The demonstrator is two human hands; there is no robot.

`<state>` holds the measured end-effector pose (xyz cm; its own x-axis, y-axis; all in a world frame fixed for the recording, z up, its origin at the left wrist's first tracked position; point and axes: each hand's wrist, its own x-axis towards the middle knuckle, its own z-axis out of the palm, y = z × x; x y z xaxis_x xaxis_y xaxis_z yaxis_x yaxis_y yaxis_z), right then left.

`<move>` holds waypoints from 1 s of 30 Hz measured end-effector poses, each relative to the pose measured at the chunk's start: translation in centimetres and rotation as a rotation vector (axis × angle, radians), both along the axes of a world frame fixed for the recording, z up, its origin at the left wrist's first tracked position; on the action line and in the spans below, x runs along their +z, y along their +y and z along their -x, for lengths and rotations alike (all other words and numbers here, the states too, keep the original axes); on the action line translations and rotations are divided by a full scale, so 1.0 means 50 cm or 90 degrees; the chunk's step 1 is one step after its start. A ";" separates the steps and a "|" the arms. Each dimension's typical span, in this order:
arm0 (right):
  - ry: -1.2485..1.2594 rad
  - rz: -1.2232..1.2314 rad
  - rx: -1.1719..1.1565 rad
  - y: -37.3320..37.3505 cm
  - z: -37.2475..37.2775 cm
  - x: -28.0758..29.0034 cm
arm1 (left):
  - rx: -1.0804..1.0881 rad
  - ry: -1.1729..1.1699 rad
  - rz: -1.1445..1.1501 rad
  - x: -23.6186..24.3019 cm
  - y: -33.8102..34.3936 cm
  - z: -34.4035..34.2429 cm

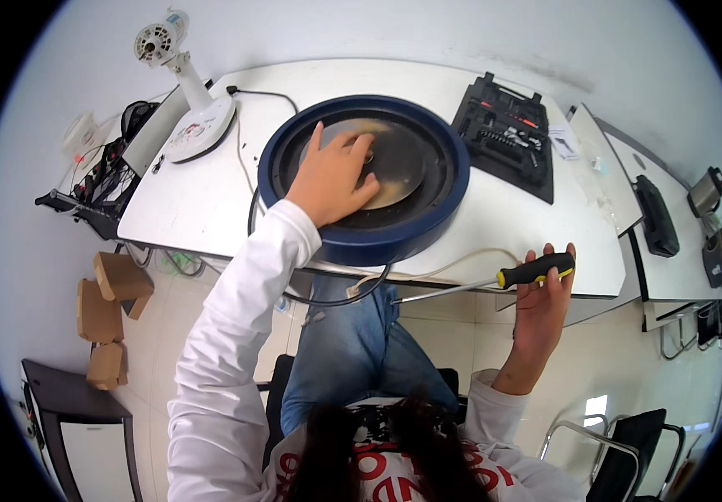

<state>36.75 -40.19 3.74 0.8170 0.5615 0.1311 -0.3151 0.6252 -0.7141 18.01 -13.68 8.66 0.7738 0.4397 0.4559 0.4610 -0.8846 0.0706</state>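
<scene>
My left hand (334, 171) rests with spread fingers on the dark metal disc (403, 171) inside a round dark-blue appliance (403, 243), partly hiding the disc's centre. In my right hand (538, 309) is a screwdriver (545, 269) with a black and yellow handle, held level just past the desk's front edge; its long shaft points left toward my jeans. A black cable (327, 301) loops below the appliance over the edge, and a pale cord (453, 273) runs beside it.
On the white desk (177, 201) stand a white fan (204, 125) at back left and an open black toolkit (503, 134) at right. Cardboard boxes (102, 309) lie on the floor at left. A chair (628, 456) is at lower right, another desk (662, 280) at right.
</scene>
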 end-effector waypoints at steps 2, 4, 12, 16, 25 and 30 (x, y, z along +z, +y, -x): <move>-0.014 -0.012 -0.014 -0.006 0.000 0.005 | -0.005 -0.007 0.005 0.003 0.001 0.001; -0.018 -0.026 -0.030 -0.011 -0.001 0.008 | 0.000 0.008 0.030 0.009 0.004 -0.001; -0.023 -0.030 -0.015 -0.012 0.003 0.010 | 0.014 0.039 0.038 0.002 -0.003 -0.011; -0.024 -0.034 -0.008 -0.014 0.011 0.017 | -0.028 0.030 0.037 -0.002 0.006 -0.004; -0.020 -0.039 -0.012 -0.024 0.014 0.022 | 0.004 -0.056 0.073 -0.005 -0.002 -0.017; -0.021 -0.042 -0.016 -0.035 0.009 0.018 | 0.003 -0.107 0.059 -0.004 -0.002 -0.016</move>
